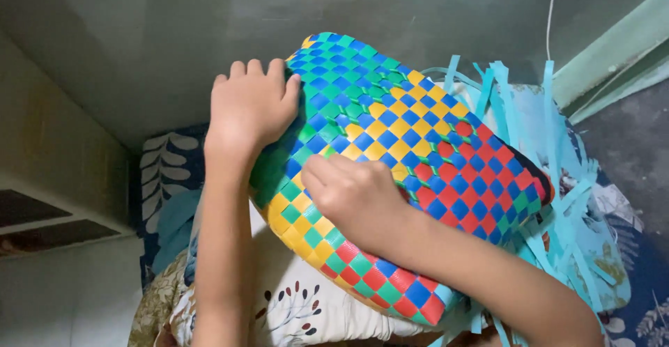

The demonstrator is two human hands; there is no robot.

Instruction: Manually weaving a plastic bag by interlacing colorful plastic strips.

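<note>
The left hand (249, 106) lies flat against the upper left edge of a large woven basket of flat plastic strips in a checker pattern of blue, green, yellow and red (432, 145), its fingers stretched out and close together, bent slightly over the basket's rim, pressing on the weave rather than closing around it. The right hand (355, 194) rests on the basket's broad woven face lower down, near its left side, fingers curled with the tips tucked against the strips; whether they pinch a single strip cannot be told. The basket is tilted on its side across the person's lap, its woven face turned up towards the camera, and it fills the middle of the view. From its far right end a bunch of loose pale turquoise plastic strips (557, 180) sticks out in many directions, unwoven. Under the basket and the forearms lies a white cloth with small dark red leaf prints (300, 305), and beside it on the left a dark blue fabric with pale leaf shapes (164, 173). A grey wall (174, 33) stands behind, and a thin white cord (554, 5) hangs down it at the upper right
</note>
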